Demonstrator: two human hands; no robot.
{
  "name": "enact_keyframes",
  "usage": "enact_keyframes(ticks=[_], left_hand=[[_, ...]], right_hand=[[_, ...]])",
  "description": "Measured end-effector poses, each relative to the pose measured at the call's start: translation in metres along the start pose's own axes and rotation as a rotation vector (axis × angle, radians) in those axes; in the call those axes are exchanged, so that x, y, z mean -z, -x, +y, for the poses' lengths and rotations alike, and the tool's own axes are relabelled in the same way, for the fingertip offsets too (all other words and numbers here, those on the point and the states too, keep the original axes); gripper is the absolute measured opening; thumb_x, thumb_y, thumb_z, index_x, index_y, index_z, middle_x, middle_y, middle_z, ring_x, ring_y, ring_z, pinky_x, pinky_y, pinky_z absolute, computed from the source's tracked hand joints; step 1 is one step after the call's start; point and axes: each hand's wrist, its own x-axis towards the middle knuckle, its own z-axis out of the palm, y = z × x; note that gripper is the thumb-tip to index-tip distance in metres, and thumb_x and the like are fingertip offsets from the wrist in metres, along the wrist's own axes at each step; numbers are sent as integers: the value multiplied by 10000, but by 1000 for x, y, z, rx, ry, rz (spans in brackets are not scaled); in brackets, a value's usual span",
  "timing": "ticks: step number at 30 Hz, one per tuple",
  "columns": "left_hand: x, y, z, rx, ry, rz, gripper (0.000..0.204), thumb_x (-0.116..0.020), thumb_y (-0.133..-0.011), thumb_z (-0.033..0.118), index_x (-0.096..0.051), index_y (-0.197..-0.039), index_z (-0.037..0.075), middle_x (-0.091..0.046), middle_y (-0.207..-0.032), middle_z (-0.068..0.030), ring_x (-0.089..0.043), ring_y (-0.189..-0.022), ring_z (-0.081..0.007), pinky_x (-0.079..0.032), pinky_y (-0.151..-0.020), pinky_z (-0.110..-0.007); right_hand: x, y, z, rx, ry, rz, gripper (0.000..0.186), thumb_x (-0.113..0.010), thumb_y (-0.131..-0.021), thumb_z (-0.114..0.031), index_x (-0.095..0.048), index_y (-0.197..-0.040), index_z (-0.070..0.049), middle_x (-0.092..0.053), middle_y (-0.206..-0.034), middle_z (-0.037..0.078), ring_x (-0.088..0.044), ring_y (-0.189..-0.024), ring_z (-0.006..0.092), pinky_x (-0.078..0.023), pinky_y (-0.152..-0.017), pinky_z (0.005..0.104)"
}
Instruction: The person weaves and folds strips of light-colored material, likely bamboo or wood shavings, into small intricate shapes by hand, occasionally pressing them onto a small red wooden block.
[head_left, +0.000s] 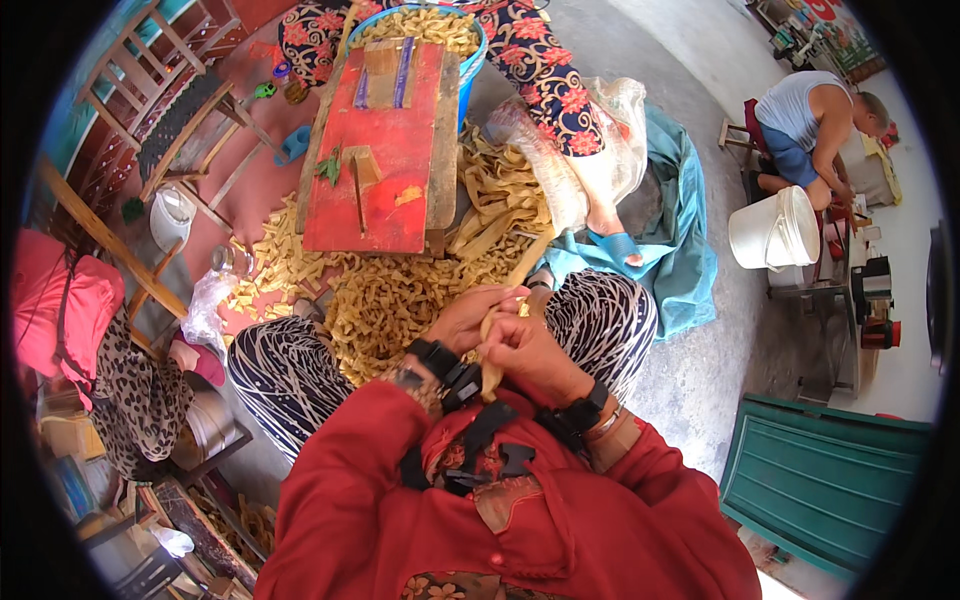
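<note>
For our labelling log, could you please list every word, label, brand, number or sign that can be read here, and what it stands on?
Red-and-green panel, upper right: a white mark near the picture's rim, not copied out here; any finer print is too small to read.
White bucket: no lettering I can make out.
Held yellowish strip: none visible.
</note>
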Motion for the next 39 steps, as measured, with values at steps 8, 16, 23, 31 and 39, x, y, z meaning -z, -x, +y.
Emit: enact_keyframes(ticks=[8, 16, 23, 31, 39], left_hand=[[-3, 91, 6, -269, 284, 126, 194, -429, -967, 175, -492, -1039, 7, -359, -576, 45, -321, -460, -57, -299, -421, -190], [-49, 171, 1, -535, 416, 154, 186, -390, -987, 180, -491, -1042, 34, -314, -567, 51, -291, -432, -62, -298, -432, -195], [-73, 250, -46, -1282, -455, 829, 256, -449, -950, 167, -519, -1138, 6, -580, -948, -47, -556, -777, -133, -477, -716, -279], [-28, 256, -49, -957, 194, 239, 146, -485, -951, 183, -513, -980, 43, -509, -739, -10, -519, -721, -104, -451, -699, -249], [31, 220, -29, -765, 410, 194, 122, -479, -953, 161, -500, -904, 51, -461, -653, 16, -464, -577, -101, -465, -712, -295]], right_hand=[[-65, 3, -35, 298, 281, -356, 80, -634, -820, -70, -590, -886, -60, -604, -754, 27, -585, -645, 122, -467, -585, 254], [-118, 24, -54, 1150, 940, -357, 191, -632, -743, -131, -601, -929, -106, -514, -816, 34, -556, -772, 208, -458, -638, 295], [-180, 27, -73, 1238, 451, -452, 168, -577, -770, -111, -589, -932, -70, -543, -910, 106, -556, -829, 268, -468, -719, 347], [-150, 10, -50, 16, -453, -431, 175, -441, -976, -217, -525, -960, -64, -563, -751, 11, -557, -642, 114, -434, -506, 220], [-142, 9, -43, -95, -241, -416, 196, -474, -963, -246, -515, -876, -75, -459, -646, -32, -499, -585, 88, -373, -488, 213]])
